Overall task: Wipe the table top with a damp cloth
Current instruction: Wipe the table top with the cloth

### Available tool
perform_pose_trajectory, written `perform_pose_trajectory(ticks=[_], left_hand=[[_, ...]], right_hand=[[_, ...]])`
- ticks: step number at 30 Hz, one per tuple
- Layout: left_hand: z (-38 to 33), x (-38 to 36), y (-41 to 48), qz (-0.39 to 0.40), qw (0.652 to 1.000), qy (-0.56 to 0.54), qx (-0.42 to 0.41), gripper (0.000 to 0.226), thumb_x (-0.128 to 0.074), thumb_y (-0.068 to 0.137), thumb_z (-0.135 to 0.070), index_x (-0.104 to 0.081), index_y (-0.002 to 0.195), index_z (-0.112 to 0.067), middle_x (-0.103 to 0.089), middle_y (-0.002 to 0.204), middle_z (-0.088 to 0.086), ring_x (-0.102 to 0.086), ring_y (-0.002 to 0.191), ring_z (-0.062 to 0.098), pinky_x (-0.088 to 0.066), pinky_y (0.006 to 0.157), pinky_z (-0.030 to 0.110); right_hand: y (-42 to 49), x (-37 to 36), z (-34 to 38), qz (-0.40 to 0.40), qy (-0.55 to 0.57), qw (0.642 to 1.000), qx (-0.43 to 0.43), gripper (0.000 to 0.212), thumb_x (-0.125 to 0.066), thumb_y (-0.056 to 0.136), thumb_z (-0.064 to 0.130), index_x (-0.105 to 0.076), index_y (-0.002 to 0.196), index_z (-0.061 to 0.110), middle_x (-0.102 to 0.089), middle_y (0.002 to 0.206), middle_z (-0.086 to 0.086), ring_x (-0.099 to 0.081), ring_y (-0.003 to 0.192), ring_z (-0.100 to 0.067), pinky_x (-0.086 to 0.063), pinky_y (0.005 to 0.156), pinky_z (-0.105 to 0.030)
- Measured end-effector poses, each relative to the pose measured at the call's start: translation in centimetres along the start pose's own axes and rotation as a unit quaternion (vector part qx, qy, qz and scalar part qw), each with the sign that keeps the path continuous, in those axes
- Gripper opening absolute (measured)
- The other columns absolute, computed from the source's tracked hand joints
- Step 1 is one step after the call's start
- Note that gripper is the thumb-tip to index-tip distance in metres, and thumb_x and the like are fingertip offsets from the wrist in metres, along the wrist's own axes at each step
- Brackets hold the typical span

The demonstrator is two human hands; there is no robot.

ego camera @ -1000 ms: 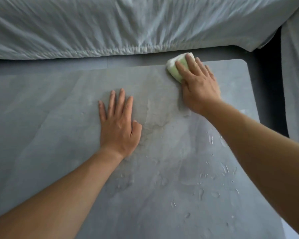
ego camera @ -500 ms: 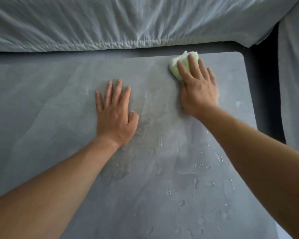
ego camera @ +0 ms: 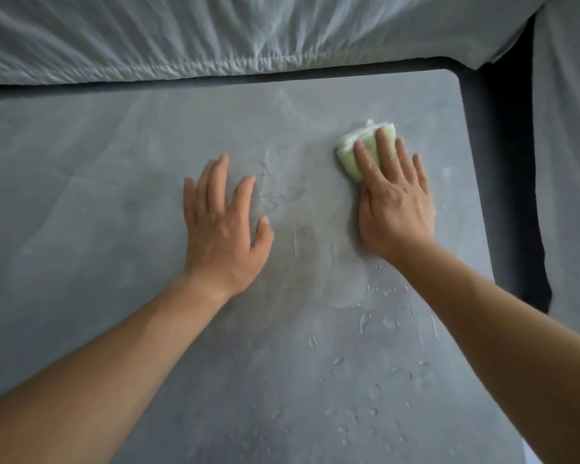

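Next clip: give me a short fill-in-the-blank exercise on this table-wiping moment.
1. The right hand presses a folded ____ cloth onto the table top.
2. The left hand lies flat on the table top, holding ____.
3. Most water droplets lie beside the ____ forearm.
Missing words: green; nothing; right.

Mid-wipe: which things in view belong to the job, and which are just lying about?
In the job: green cloth, right hand pressing it, table top, left hand flat on it, water droplets.
Just there: wrinkled sheet behind, grey fabric at right.
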State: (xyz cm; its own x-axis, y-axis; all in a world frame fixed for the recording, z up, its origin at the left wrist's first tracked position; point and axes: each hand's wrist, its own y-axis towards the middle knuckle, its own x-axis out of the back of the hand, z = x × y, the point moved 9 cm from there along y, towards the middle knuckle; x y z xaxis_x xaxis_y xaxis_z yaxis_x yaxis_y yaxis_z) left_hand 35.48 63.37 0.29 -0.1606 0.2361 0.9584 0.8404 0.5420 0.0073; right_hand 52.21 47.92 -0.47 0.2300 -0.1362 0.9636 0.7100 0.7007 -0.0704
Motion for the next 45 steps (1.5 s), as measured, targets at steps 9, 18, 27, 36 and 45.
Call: perform_pose_trajectory(ticks=[9,18,27,36,45], left_hand=[[-1.8,-2.3,-4.2,0.027,0.999,0.033,0.006,0.066,-0.044,0.085,-0.039,-0.044,0.142,-0.006,-0.028,0.156,0.025,-0.02,0.147,0.041,-0.012,0.118,0.062],[-1.8,-2.3,-4.3,0.032,0.999,0.033,0.01,0.071,-0.045,0.082,-0.042,-0.042,0.144,-0.007,-0.024,0.158,0.024,-0.017,0.148,0.04,-0.01,0.118,0.061],[-1.9,-2.0,-4.6,-0.005,1.0,0.002,0.01,0.07,-0.044,0.083,-0.041,-0.042,0.144,-0.007,-0.025,0.158,0.023,-0.019,0.148,0.039,-0.008,0.12,0.058],[-1.8,-2.3,-4.5,-0.009,1.0,0.014,0.013,0.071,-0.045,0.081,-0.039,-0.041,0.145,-0.008,-0.026,0.158,0.023,-0.021,0.148,0.038,-0.009,0.119,0.06],[-1.8,-2.4,-4.6,0.011,1.0,0.002,0.016,0.07,-0.042,0.08,-0.033,-0.041,0.146,-0.008,-0.024,0.159,0.023,-0.018,0.149,0.037,-0.009,0.118,0.062]], right_hand=[[-3.2,1.2,-4.5,0.007,-0.028,0.999,0.023,0.063,-0.04,0.093,0.022,-0.03,0.154,0.034,-0.017,0.166,-0.005,-0.016,0.153,-0.031,-0.008,0.125,-0.047],[-14.8,-1.8,2.8,0.05,0.013,0.988,0.147,0.066,-0.048,0.09,0.023,-0.033,0.154,0.03,-0.018,0.165,-0.007,-0.017,0.152,-0.034,-0.016,0.123,-0.051],[-6.1,0.7,-4.1,-0.035,0.019,0.996,-0.085,0.073,-0.045,0.085,0.019,-0.028,0.155,0.03,-0.015,0.166,-0.008,-0.015,0.152,-0.034,-0.013,0.123,-0.048],[-5.4,0.0,-2.1,-0.007,-0.002,0.998,0.058,0.068,-0.05,0.088,0.022,-0.034,0.153,0.032,-0.021,0.165,-0.006,-0.02,0.152,-0.031,-0.014,0.124,-0.048],[-8.8,-1.9,4.8,-0.001,0.021,0.994,0.104,0.071,-0.051,0.085,0.022,-0.034,0.154,0.027,-0.021,0.165,-0.01,-0.017,0.152,-0.035,-0.015,0.122,-0.052]])
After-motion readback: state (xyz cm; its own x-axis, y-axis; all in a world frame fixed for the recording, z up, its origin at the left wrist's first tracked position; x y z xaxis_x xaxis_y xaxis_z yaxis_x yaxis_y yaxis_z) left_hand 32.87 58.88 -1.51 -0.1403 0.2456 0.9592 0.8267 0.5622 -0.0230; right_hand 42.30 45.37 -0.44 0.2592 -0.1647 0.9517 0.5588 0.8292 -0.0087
